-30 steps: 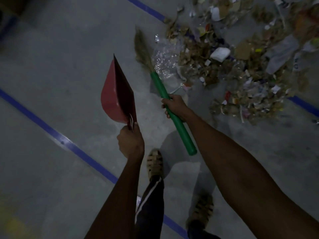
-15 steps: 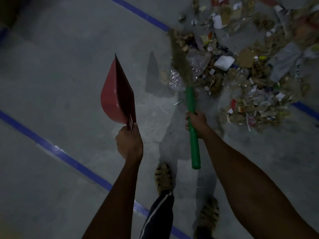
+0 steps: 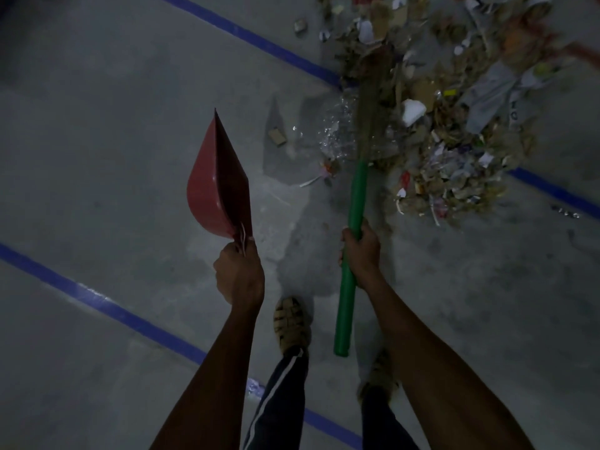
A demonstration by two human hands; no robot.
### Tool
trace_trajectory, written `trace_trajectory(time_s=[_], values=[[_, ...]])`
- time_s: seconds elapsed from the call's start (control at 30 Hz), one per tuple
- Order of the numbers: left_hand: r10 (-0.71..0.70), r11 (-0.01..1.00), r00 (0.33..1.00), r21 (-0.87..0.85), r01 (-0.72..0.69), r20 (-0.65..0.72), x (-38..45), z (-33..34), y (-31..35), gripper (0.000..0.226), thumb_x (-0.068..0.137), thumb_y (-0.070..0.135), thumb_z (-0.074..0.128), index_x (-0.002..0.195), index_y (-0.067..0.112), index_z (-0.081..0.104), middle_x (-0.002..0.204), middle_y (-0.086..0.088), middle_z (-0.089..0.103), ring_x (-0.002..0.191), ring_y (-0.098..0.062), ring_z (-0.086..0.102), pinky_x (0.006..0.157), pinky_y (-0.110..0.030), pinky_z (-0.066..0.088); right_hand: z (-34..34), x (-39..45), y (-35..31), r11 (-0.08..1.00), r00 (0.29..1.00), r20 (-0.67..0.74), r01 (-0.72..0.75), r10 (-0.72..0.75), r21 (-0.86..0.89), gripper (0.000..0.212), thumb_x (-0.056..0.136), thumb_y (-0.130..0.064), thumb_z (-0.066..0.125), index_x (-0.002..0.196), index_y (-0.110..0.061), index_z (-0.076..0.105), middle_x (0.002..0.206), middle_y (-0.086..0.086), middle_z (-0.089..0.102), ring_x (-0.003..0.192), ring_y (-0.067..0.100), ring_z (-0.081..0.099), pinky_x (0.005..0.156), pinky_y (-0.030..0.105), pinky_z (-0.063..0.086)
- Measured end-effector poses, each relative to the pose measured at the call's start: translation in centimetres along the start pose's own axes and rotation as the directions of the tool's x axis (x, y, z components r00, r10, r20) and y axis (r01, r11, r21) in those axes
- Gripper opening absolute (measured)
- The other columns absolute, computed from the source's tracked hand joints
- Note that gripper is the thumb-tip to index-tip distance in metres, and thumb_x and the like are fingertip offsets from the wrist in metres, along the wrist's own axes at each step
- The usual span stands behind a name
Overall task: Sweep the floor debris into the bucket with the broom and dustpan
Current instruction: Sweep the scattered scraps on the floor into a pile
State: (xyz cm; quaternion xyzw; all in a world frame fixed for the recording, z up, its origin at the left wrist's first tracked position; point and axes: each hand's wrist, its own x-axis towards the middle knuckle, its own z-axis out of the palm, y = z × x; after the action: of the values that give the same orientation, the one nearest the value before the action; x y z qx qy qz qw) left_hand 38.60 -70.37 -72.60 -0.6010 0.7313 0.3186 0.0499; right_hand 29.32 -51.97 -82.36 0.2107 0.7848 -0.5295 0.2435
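Note:
My left hand (image 3: 239, 273) grips the handle of a red dustpan (image 3: 217, 180), held up off the floor on its edge with its pointed tip away from me. My right hand (image 3: 361, 251) grips the green handle of a broom (image 3: 354, 222). The broom's brown bristles reach forward into a large pile of debris (image 3: 444, 125) of paper scraps, cardboard and clear plastic at the upper right. A small cardboard piece (image 3: 277, 136) lies apart from the pile, to its left. No bucket is in view.
The floor is grey concrete with blue tape lines (image 3: 107, 306) running diagonally, one near my feet and one (image 3: 256, 40) passing under the pile. My sandalled feet (image 3: 291, 323) stand between my arms. The scene is dim.
The broom head swung from the left of the pile rightward into it, and the handle turned nearly upright. The dustpan stayed held up in my left hand.

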Motion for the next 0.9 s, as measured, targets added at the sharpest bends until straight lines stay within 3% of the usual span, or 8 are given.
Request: trace_trajectory(time_s=[0.17,0.27,0.33,0.63,0.8,0.9], values=[[-0.002,1.0,1.0,0.002,0.002,-0.029,-2.4,1.0,0.1,0.039,0.098,0.041,0.054,0.091,0.005,0.066,0.093,-0.015,0.069,0.084,-0.031,0.065,0.067,-0.031,0.041,1.4,-0.5,-0.3,0.998,0.951,0.305,-0.063,0.054,0.022,0.011,0.099,-0.013,0.057,0.108,-0.009,0.061,0.079,0.009,0.06,0.046,0.019,0.052,0.043,0.028,0.046],[0.0,1.0,0.998,0.012,0.001,-0.055,-4.0,1.3,0.3,0.038,0.098,0.042,0.054,0.089,0.006,0.066,0.087,-0.012,0.066,0.074,-0.025,0.058,0.067,-0.031,0.042,0.7,0.8,-0.7,0.987,0.874,0.46,-0.132,0.159,-0.09,0.018,0.098,-0.019,0.061,0.113,-0.009,0.063,0.082,0.01,0.063,0.051,0.02,0.055,0.046,0.028,0.048],[-0.004,1.0,0.997,0.015,0.005,-0.077,-5.4,1.4,0.3,0.037,0.098,0.041,0.054,0.085,0.008,0.063,0.083,-0.009,0.063,0.072,-0.022,0.054,0.066,-0.03,0.041,-0.5,1.9,-0.3,0.971,0.844,0.491,-0.131,0.215,-0.2,0.022,0.096,-0.02,0.065,0.111,-0.005,0.064,0.079,0.012,0.065,0.05,0.02,0.057,0.046,0.027,0.049],[-0.015,0.999,0.992,-0.031,0.011,-0.126,-12.3,4.1,0.8,0.035,0.099,0.04,0.054,0.078,0.011,0.055,0.071,-0.001,0.051,0.067,-0.018,0.05,0.062,-0.028,0.037,-12.7,7.5,2.5,0.956,0.923,0.25,-0.274,0.292,-0.103,0.016,0.094,-0.016,0.066,0.098,-0.001,0.064,0.075,0.013,0.061,0.053,0.023,0.055,0.047,0.031,0.048],[-0.021,0.998,0.996,-0.054,0.016,-0.088,-16.5,6.8,2.4,0.038,0.098,0.04,0.055,0.076,0.009,0.056,0.071,-0.002,0.052,0.067,-0.02,0.051,0.063,-0.029,0.038,-22.0,10.4,2.4,0.977,0.976,0.091,-0.186,0.196,-0.108,0.014,0.089,-0.019,0.068,0.092,-0.006,0.064,0.075,0.017,0.063,0.048,0.023,0.057,0.049,0.034,0.049],[-0.001,0.997,0.999,-0.073,-0.003,-0.05,-18.6,8.5,3.8,0.04,0.098,0.041,0.055,0.076,0.008,0.059,0.069,-0.002,0.054,0.069,-0.025,0.057,0.063,-0.03,0.041,-26.3,10.7,1.1,0.987,0.992,0.018,-0.125,0.127,-0.097,0.018,0.093,-0.017,0.066,0.106,-0.005,0.062,0.08,0.018,0.061,0.051,0.025,0.057,0.044,0.032,0.05]])
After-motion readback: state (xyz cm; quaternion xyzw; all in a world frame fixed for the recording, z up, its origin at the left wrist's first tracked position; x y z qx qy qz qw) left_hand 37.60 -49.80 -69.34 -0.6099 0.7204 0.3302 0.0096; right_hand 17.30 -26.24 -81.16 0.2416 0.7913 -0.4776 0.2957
